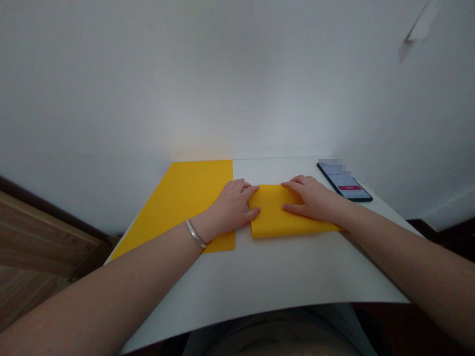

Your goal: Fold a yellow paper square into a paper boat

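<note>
A sheet of yellow paper (274, 217) lies folded over on the white table, with a rounded fold along its near side. My left hand (235, 202), a silver bangle on its wrist, holds the folded paper at its left edge, thumb on the edge and fingertips at the far left corner. On top of the same sheet rests my right hand (308, 195), its thumb and fingers spread apart on the surface. The paper's right part is hidden under that hand and wrist. A second, flat yellow sheet (193, 193) lies at the left, partly beneath my left hand and forearm.
The white table (267, 282) stands against a pale wall (237, 84). A phone (345, 183) with a lit screen lies at the table's right, just beyond my right hand. Brown wooden furniture (33, 237) is at the far left.
</note>
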`<state>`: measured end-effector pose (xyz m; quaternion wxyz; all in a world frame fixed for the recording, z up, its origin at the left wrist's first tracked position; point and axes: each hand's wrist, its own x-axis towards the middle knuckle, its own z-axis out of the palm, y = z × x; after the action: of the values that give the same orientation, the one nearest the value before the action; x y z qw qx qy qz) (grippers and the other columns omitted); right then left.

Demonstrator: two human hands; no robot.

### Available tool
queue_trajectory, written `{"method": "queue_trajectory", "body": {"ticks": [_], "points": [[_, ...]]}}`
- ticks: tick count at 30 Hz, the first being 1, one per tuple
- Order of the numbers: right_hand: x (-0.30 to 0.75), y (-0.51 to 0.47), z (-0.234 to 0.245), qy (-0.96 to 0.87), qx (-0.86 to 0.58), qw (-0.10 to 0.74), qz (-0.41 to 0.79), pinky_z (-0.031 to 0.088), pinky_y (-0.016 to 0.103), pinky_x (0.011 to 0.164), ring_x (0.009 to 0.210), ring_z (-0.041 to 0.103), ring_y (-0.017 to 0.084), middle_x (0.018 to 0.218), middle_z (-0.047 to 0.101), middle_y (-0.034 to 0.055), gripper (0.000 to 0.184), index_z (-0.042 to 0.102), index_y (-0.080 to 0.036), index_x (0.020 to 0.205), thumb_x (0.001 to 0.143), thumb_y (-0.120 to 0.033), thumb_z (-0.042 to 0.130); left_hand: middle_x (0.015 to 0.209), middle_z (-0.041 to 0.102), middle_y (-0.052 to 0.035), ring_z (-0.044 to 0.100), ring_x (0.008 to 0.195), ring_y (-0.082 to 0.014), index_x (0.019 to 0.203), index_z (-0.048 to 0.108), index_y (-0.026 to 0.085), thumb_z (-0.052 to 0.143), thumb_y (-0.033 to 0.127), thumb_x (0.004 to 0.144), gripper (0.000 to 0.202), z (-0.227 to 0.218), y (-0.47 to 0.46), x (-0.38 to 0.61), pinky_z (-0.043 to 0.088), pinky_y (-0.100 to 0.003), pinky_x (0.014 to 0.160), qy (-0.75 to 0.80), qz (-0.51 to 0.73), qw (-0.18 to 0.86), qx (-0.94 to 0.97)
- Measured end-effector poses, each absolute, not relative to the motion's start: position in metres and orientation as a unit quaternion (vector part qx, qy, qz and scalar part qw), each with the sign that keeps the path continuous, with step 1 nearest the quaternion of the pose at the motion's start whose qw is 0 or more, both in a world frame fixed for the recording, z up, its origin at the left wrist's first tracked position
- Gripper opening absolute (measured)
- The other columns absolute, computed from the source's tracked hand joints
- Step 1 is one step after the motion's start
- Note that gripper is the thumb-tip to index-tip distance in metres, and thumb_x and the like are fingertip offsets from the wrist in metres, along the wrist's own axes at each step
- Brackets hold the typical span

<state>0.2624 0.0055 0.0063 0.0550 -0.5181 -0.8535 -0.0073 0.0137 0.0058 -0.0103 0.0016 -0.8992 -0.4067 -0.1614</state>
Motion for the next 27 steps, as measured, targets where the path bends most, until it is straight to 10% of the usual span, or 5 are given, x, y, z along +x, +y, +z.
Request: {"method": "queue_trajectory", "body": {"ticks": [10,22,27], "points": [[0.24,0.02,-0.002,-0.852,-0.519,0.071,0.004,0.039,0.047,0.101,0.118,0.047,0.035,0.128,0.056,0.0151,0.066,0.059,-0.018,0.126,0.075,-0.06,0.058,0.12,0.054,-0.0137,0.047,0.115,-0.0278,0.132,0.05,0.013,0.059,0.037,0.08,0.058,-0.011,0.008,0.013,0.037,-0.041,0.104,-0.401,-0.16,-0.028,-0.902],[0.233,0.023,-0.003,-0.804,-0.546,0.212,0.099,0.047,0.034,0.073,0.083,0.061,0.021,0.09,0.069,0.0031,0.02,0.059,-0.023,0.092,0.074,-0.03,0.065,0.126,0.052,-0.0137,0.047,0.118,-0.0282,0.14,0.037,0.015,0.063,0.036,0.079,0.07,-0.019,0.008,0.013,0.036,-0.043,0.104,-0.407,-0.205,-0.047,-0.889],[0.235,0.016,0.008,-0.818,-0.512,0.229,0.124,0.046,0.031,0.075,0.081,0.063,0.018,0.085,0.072,-0.001,0.005,0.066,-0.025,0.08,0.077,-0.026,0.062,0.102,0.062,-0.0061,0.059,0.092,-0.0194,0.129,0.046,0.018,0.06,0.025,0.08,0.052,-0.015,0.01,0.015,0.046,-0.034,0.087,-0.464,-0.317,-0.152,-0.813]]}}
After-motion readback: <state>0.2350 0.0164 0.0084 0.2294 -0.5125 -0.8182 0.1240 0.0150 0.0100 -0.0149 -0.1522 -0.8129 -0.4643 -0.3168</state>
